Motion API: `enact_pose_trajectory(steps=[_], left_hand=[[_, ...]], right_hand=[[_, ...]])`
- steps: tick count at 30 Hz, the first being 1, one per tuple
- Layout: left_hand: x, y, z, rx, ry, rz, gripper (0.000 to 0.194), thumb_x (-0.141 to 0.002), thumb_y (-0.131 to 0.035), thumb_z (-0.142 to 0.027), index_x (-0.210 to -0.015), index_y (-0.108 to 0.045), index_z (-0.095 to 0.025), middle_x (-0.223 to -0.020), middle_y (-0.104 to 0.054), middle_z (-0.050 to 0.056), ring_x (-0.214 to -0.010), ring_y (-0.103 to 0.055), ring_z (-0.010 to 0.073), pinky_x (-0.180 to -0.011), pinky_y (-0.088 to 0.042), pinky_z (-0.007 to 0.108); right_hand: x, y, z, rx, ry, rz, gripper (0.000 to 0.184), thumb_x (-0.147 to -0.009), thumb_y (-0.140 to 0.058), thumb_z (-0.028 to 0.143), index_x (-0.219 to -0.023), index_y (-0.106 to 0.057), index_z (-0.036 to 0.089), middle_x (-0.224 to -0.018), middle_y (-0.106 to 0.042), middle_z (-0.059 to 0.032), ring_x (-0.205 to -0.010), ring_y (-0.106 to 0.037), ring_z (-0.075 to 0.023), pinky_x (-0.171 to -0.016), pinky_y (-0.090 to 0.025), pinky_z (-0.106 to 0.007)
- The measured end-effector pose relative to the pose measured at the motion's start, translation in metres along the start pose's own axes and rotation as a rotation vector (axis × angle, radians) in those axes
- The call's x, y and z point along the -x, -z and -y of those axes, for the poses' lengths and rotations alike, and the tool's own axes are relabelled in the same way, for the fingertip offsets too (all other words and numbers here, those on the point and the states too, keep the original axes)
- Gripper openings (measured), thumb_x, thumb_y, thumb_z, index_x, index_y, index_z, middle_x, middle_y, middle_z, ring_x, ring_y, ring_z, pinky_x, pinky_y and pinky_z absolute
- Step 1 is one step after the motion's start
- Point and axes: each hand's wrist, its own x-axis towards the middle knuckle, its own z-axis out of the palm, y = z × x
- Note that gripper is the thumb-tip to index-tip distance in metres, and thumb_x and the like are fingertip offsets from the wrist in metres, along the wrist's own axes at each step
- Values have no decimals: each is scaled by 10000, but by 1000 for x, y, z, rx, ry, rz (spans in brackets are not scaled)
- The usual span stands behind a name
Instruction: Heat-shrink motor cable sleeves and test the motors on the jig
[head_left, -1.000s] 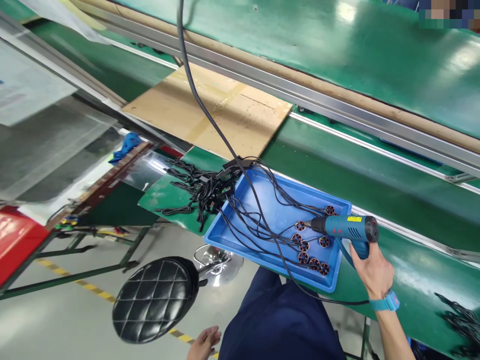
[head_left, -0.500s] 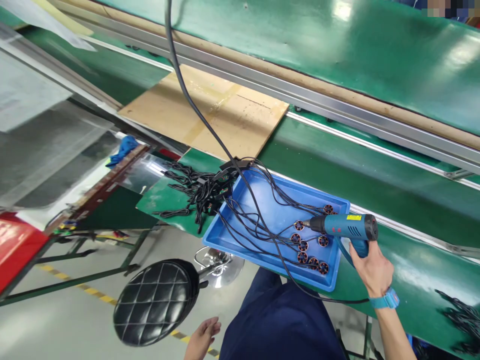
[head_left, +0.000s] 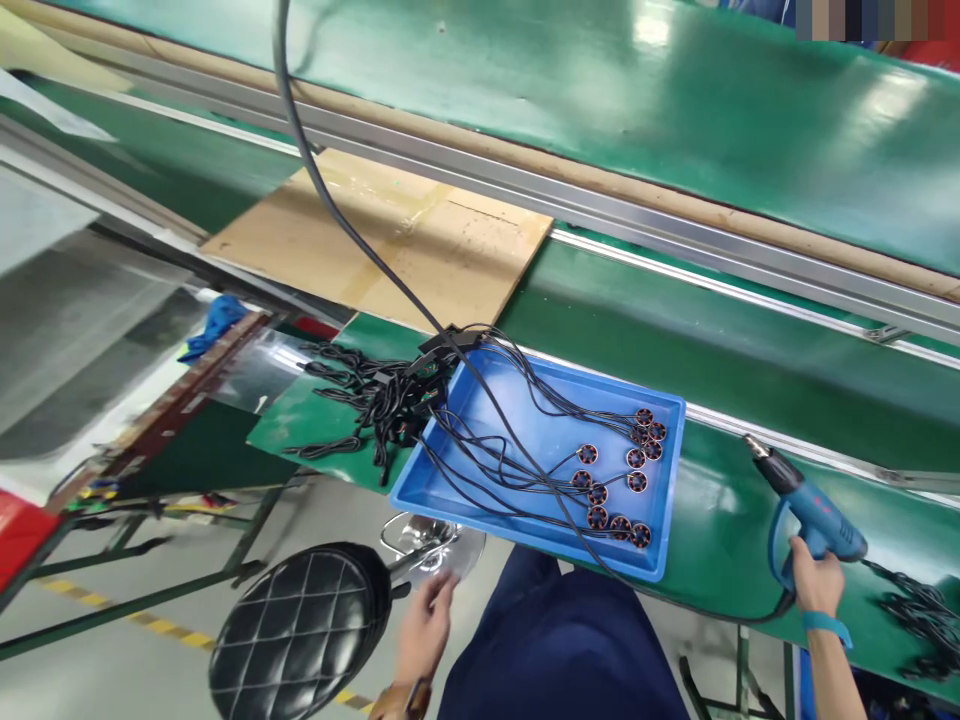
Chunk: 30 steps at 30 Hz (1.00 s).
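My right hand [head_left: 816, 576] is wrapped round the handle of a blue heat gun [head_left: 832, 522], right of the blue tray [head_left: 517, 385]. The gun's metal nozzle points up and to the left, away from the tray. Inside the tray lie several small round motor stators [head_left: 597, 494] with copper windings, wired to black cables [head_left: 480, 450]. These cables run over the left rim to a bundle of coiled leads [head_left: 390, 395]. My left hand [head_left: 426, 622] hangs below the bench beside the stool, holding nothing, with its fingers loosely apart.
The gun's thick black cord [head_left: 390, 275] crosses above the tray. A brown cardboard sheet [head_left: 405, 235] lies behind it on the green bench. Another pile of black cables [head_left: 919, 615] sits at the far right. A black padded stool [head_left: 296, 635] stands at the lower left.
The heat gun in my right hand has moved right, from over the stators to beside the tray, and its nozzle has turned upward. My left hand has risen slightly.
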Motion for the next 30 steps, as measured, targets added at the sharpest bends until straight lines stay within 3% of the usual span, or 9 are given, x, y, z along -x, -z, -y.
enact_pose_trajectory(steps=[2,5,8,11,16,20,25,27,30], left_hand=[[-6,-12,-54,65,-129,85,527,-802,-491,-572,-1104,-646,-169,-1196,-709,148,-1172,-638,317,-1030,-486,422],[-10,-28,-105,-8,-37,24,622,-841,-495,-591,-1234,-589,-119,-1012,-715,137,-1015,-672,355,-949,-499,473],[-6,-39,-113,-46,31,-54,630,-887,-449,-546,-1300,-523,-76,-1033,-693,164,-1042,-653,372,-962,-483,504],[-2,-46,-104,-8,-59,-84,567,-877,-470,-487,-1276,-536,-91,-1113,-680,178,-1076,-644,339,-1009,-479,480],[-19,-61,-115,45,-345,-127,396,-868,-497,-420,-1151,-620,-172,-1240,-640,181,-1224,-566,330,-1093,-431,493],[-43,-67,-145,266,-327,32,488,-842,-585,-431,-1255,-569,-171,-1329,-619,188,-1213,-588,315,-1027,-482,491],[-50,-73,-193,650,-278,389,676,-823,-671,-535,-1362,-457,-189,-1341,-637,194,-1257,-597,291,-1103,-436,488],[-49,-77,-215,744,-226,436,716,-802,-694,-579,-1359,-446,-203,-1400,-595,196,-1316,-556,291,-1128,-418,484],[-50,-83,-245,783,-172,455,752,-723,-741,-639,-1277,-496,-195,-1372,-606,193,-1318,-551,302,-1122,-437,485]], right_hand=[[-14,-20,-29,-41,-103,-14,429,-694,-544,625,-749,-598,203,-677,-625,-150,-786,-649,-427,-654,-517,-501],[-12,-39,-47,-83,-140,-13,511,-704,-548,660,-826,-636,171,-712,-634,-170,-827,-650,-478,-611,-512,-553],[15,-36,-29,-23,-114,-177,655,-727,-570,602,-1089,-642,60,-988,-647,-316,-967,-617,-540,-640,-499,-627],[76,-30,26,46,270,-336,683,-868,-496,531,-1318,-533,18,-1251,-551,-367,-1195,-521,-499,-853,-480,-631],[223,-60,126,-84,1045,383,414,-1007,-399,479,-1185,-649,201,-1149,-663,-130,-1115,-561,-284,-987,-445,-409],[279,-88,155,80,1172,448,262,-987,-468,347,-1000,-683,198,-1051,-671,-109,-1048,-545,-300,-892,-441,-416],[231,-72,155,-120,1097,486,354,-1024,-386,381,-900,-665,202,-951,-664,-78,-970,-578,-243,-898,-454,-363],[190,-54,141,-195,894,224,411,-1009,-385,476,-1067,-657,173,-1045,-661,-124,-1034,-587,-267,-948,-456,-390],[127,-26,98,-68,322,-369,679,-936,-398,577,-1282,-546,13,-1176,-584,-318,-1099,-560,-421,-867,-481,-544]])
